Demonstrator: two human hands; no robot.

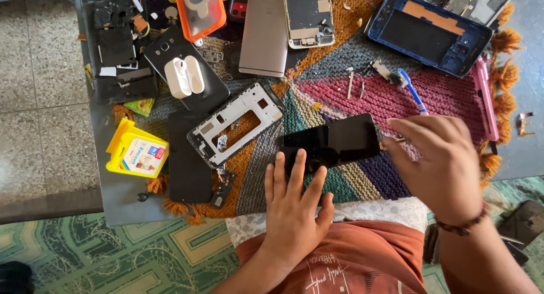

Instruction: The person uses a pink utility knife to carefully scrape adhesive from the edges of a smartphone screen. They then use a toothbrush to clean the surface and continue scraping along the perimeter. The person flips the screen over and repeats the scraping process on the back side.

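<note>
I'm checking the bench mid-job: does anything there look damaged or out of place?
Yes. Several phones are stripped open: a blue frame lies bare and a white frame lies askew. The black phone under the left hand looks whole.

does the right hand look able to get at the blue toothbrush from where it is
Probably yes: the right hand rests at the black phone's edge, and the blue toothbrush lies just beyond on the woven mat, nothing covering it.
</note>
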